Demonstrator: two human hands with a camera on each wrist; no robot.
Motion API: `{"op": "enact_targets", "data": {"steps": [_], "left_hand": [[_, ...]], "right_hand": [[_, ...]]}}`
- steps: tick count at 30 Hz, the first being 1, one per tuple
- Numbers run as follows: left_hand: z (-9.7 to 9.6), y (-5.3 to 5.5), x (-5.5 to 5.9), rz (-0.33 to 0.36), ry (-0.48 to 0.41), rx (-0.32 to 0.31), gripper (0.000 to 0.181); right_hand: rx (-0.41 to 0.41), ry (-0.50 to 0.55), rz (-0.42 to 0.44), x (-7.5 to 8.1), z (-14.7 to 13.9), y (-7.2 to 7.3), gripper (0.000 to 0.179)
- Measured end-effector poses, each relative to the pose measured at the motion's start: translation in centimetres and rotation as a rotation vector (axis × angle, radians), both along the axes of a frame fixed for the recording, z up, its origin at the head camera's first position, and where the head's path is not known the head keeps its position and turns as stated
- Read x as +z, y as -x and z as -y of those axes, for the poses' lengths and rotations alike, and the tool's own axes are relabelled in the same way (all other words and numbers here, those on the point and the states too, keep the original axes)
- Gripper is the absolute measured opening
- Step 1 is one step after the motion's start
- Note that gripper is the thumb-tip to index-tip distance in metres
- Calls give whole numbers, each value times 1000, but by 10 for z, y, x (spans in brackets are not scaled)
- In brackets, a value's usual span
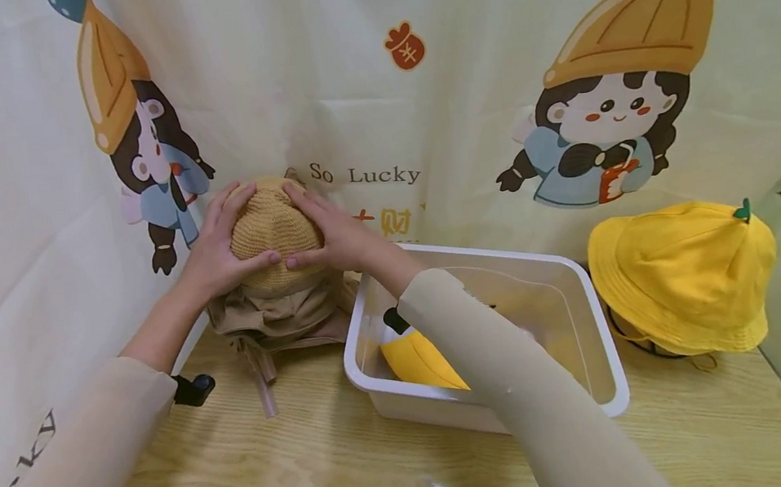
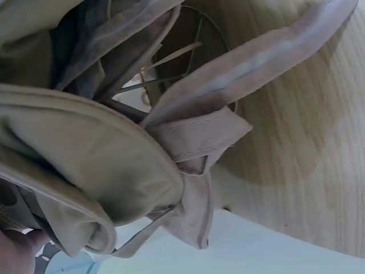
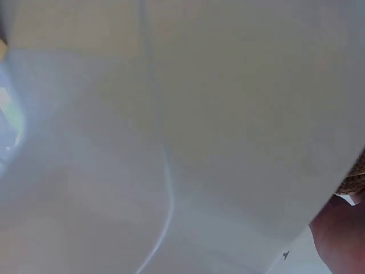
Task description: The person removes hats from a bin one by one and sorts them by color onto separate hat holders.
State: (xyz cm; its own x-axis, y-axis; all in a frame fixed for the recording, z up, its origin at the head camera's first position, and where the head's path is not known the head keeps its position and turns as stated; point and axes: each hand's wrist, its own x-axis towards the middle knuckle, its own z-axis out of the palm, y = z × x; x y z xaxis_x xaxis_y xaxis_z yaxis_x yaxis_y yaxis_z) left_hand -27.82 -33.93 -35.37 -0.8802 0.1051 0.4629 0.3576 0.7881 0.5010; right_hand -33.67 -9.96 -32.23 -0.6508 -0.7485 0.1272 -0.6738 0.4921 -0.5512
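In the head view a tan knit hat [image 1: 275,230] sits on top of a khaki cloth hat [image 1: 289,314] with hanging fabric straps [image 1: 265,387]. My left hand [image 1: 216,246] holds the knit hat's left side, and my right hand [image 1: 333,234] holds its right side. Both thumbs lie across the front, their tips nearly meeting, while the fingers reach over the crown. The left wrist view shows the khaki cloth [image 2: 108,154] and straps close up, with a thin wire stand [image 2: 197,51] partly hidden behind them. At the right wrist view's edge, brown knit fabric [image 3: 356,174] shows beside my hand.
A white plastic bin [image 1: 604,347] stands under my right forearm, with a yellow cloth item [image 1: 420,359] inside. Right of it, a yellow bucket hat [image 1: 691,274] with a green sprout sits on a dark ring-shaped base. Printed curtains [image 1: 475,101] enclose the wooden table [image 1: 303,477].
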Motion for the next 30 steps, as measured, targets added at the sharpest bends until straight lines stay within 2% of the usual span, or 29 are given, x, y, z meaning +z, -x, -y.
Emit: {"op": "enact_targets", "data": {"steps": [6,12,17,22,25,30], "left_hand": [[-2,0,2,-6,22,-8,102],[-2,-4,10,-17,83,-30,101],[-2,-13,17,-36,134,-16,100],[-10,-25,24,-36,156,2,93],[-21,-33,29,-99,160,-31,85],[-51,-50,31,-276,223,-126,81]], "right_hand": [[-16,-46,-3,2,-4,-4,110],[-10,-122,-74,10,-21,-7,109],[-12,-154,-86,16,-47,-13,101],[-7,-133,-76,21,-73,-17,95],[-12,-112,-91,26,-90,-19,92],[-17,-96,-124,31,-120,-24,88]]}}
